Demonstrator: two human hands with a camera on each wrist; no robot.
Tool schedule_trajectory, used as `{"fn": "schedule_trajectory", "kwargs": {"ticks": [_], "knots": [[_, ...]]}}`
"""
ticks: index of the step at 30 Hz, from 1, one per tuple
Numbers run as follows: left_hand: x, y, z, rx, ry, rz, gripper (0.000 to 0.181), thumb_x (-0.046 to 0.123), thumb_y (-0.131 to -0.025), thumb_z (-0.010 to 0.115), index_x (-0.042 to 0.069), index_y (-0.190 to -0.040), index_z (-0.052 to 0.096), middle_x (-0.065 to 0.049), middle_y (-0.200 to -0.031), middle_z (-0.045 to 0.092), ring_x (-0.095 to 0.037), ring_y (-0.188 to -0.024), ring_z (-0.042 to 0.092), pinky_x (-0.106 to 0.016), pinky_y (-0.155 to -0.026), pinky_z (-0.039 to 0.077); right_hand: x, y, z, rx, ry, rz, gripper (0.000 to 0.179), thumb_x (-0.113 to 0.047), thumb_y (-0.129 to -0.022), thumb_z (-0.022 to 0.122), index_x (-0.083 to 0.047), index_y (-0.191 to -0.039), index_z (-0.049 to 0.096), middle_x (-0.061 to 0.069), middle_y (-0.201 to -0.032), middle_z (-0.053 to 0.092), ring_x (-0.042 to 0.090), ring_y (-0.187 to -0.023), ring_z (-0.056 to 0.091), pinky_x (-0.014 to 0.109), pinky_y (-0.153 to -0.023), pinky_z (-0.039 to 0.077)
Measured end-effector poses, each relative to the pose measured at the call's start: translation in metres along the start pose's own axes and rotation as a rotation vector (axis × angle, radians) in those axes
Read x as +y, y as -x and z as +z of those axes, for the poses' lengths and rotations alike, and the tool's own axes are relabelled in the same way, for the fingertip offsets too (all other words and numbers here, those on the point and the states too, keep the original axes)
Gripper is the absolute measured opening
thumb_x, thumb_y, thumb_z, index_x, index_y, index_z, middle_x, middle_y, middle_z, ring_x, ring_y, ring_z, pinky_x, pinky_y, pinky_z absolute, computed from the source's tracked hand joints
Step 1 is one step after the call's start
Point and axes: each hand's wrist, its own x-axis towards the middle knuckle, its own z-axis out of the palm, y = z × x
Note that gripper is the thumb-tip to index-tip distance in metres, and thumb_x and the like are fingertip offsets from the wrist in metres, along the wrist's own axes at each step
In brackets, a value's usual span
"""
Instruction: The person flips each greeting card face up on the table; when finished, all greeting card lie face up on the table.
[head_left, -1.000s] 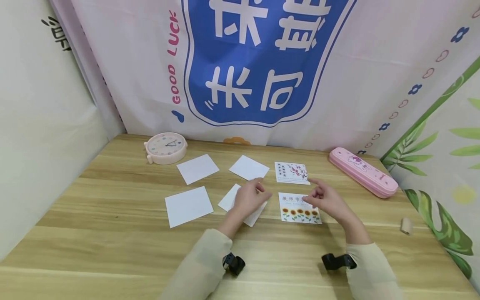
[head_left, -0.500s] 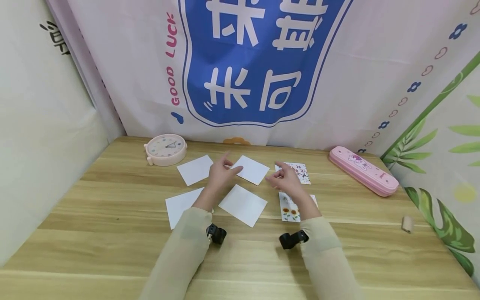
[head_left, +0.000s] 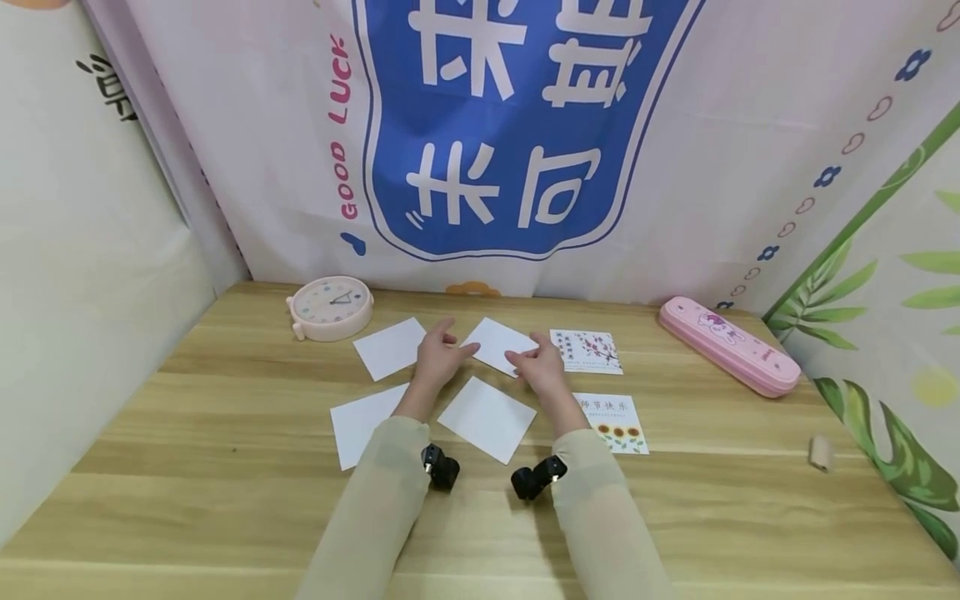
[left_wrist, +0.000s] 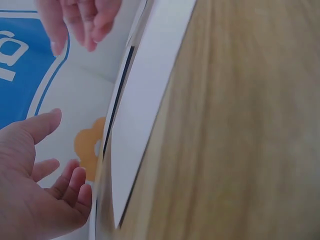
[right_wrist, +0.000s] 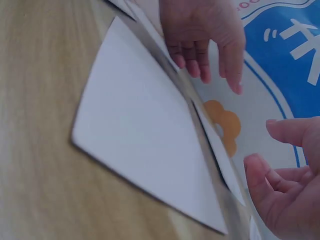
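Two cards lie blank side up in the middle: a back middle card (head_left: 498, 337) and a front middle card (head_left: 486, 419). My left hand (head_left: 438, 357) hovers at the left of the back middle card, thumb toward it, fingers loosely bent. At that card's right corner is my right hand (head_left: 543, 365), thumb and fingers apart. Both wrist views show the left hand (left_wrist: 47, 185) and right hand (right_wrist: 292, 175) holding nothing. A plum-blossom card (head_left: 592, 353) and a sunflower card (head_left: 619, 427) lie printed side up on the right; the right forearm partly covers the sunflower card.
Two more blank white cards, a back left card (head_left: 384, 348) and a front left card (head_left: 360, 423), lie left. A pink clock (head_left: 332, 307) stands behind them. A pink pencil case (head_left: 727, 346) and a small beige block (head_left: 821, 452) lie right on the wooden table (head_left: 225, 500).
My left hand has moved back and left, off the front middle card. My right hand has travelled left from the printed cards to the back middle card. The cards show no clear shift.
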Motion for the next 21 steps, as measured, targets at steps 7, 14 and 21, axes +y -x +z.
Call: {"fn": "schedule_trajectory", "kwargs": {"ticks": [7, 14, 21], "knots": [[-0.007, -0.006, 0.004, -0.046, -0.060, 0.065, 0.065, 0.022, -0.073, 0.068, 0.003, -0.128, 0.038, -0.019, -0.122, 0.043, -0.029, -0.110, 0.041, -0.036, -0.088, 0.036, 0.016, 0.001, 0.005, 0.004, 0.066, 0.026, 0.066, -0.011, -0.076, 0.065, 0.007, -0.129, 0.029, 0.008, -0.059, 0.052, 0.011, -0.042, 0.046, 0.023, -0.044, 0.043], [-0.012, -0.007, 0.005, -0.063, -0.150, 0.048, 0.062, 0.025, -0.076, 0.065, 0.005, -0.128, 0.040, -0.013, -0.119, 0.048, -0.027, -0.109, 0.041, -0.036, -0.092, 0.030, 0.018, -0.001, 0.005, -0.004, 0.173, 0.034, 0.060, -0.011, -0.078, 0.062, 0.011, -0.125, 0.032, 0.006, -0.058, 0.049, 0.010, -0.040, 0.044, 0.020, -0.040, 0.038], [-0.013, -0.005, 0.008, -0.063, -0.168, 0.061, 0.056, 0.024, -0.077, 0.064, 0.004, -0.125, 0.044, -0.010, -0.116, 0.052, -0.026, -0.115, 0.037, -0.036, -0.095, 0.025, 0.019, -0.005, 0.005, 0.044, 0.361, 0.002, 0.040, -0.014, -0.077, 0.061, 0.009, -0.108, 0.049, 0.006, -0.062, 0.051, 0.016, -0.053, 0.048, 0.028, -0.058, 0.042]]}}
